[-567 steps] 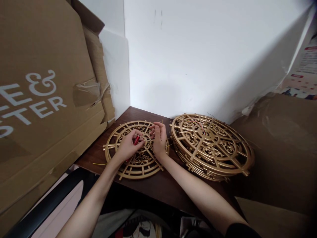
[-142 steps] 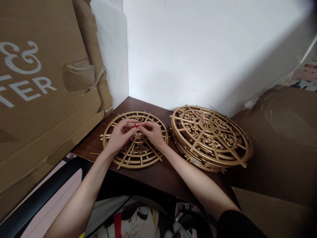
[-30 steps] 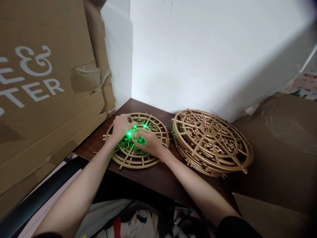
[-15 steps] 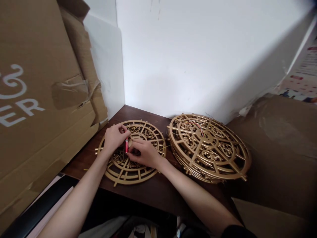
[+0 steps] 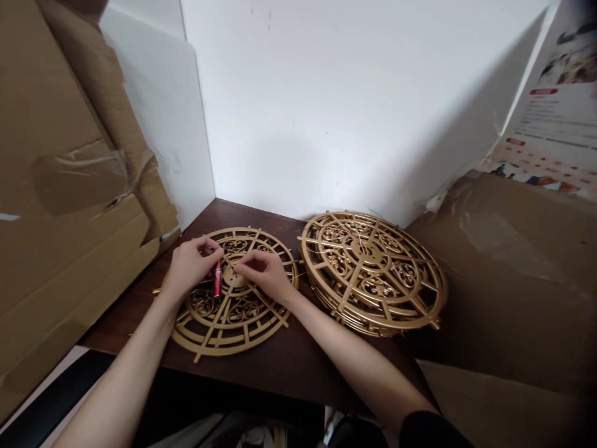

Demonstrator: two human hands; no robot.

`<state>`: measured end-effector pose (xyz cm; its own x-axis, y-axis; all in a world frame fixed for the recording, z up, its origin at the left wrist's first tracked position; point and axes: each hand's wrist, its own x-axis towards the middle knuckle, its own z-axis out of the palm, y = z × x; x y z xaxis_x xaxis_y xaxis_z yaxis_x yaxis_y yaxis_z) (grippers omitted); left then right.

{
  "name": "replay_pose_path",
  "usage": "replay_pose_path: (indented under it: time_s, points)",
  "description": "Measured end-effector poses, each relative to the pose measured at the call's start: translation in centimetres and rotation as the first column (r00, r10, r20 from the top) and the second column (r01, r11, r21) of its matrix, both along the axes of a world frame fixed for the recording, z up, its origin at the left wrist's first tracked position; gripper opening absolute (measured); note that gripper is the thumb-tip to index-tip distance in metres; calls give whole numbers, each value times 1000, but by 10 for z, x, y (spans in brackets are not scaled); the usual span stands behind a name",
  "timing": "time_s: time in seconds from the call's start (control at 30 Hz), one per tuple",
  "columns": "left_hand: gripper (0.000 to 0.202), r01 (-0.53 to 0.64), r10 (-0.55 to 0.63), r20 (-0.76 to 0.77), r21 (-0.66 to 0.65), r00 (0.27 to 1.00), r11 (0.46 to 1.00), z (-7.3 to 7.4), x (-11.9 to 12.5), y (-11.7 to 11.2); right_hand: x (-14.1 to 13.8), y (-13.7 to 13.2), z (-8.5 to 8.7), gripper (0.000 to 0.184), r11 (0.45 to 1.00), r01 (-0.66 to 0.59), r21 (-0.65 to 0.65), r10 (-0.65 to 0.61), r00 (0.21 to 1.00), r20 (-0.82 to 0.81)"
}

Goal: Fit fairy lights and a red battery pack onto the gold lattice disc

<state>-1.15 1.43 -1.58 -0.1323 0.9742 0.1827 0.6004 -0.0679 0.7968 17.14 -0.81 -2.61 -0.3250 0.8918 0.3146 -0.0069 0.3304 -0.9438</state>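
A gold openwork disc [image 5: 233,354] with scrollwork panels and spokes lies flat in front of me. Over its left part, my left hand [image 5: 193,264] is closed, with a small red cylinder [image 5: 217,281] hanging down from its fingertips. The cylinder has a pale band, and its exact kind cannot be made out. My right hand [image 5: 265,272] is pinched at the disc's hub, close to the left fingertips. Whatever its thumb and forefinger hold, if anything, is too small to name.
A stack of similar gold discs [image 5: 373,274], with thin wires on top, stands to the right on the dark wooden table [image 5: 280,367]. Cardboard [image 5: 60,205] rises on the left and a cardboard box [image 5: 522,261] on the right. A white wall [image 5: 303,112] closes the back.
My right fingers have moved off the red cylinder's lower end and up to the disc's hub. The left hand keeps the cylinder. The view has turned slightly right.
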Motion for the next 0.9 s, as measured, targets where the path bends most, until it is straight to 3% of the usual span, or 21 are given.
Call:
replay_pose_path:
  time_s: [0.1,0.27,0.43,0.7,0.9]
  points:
    - [25,44,-43,155,-2,987,999,0,1,-3,-1,6,-2,26,989,16,-146,-44,981,-189]
    - [24,134,-133,360,22,923,991,11,7,-13,-2,8,-4,32,979,-23,-203,-44,946,-322]
    - [23,183,-186,413,48,892,982,18,12,-19,-2,5,-5,30,984,-6,-177,-48,953,-299]
    - [24,327,-335,449,99,828,940,16,17,-21,-2,2,-6,23,998,-27,-63,16,987,-159]
    - [27,326,-330,546,108,770,939,12,17,-21,-2,3,-5,18,994,-20,-109,-4,977,-213]
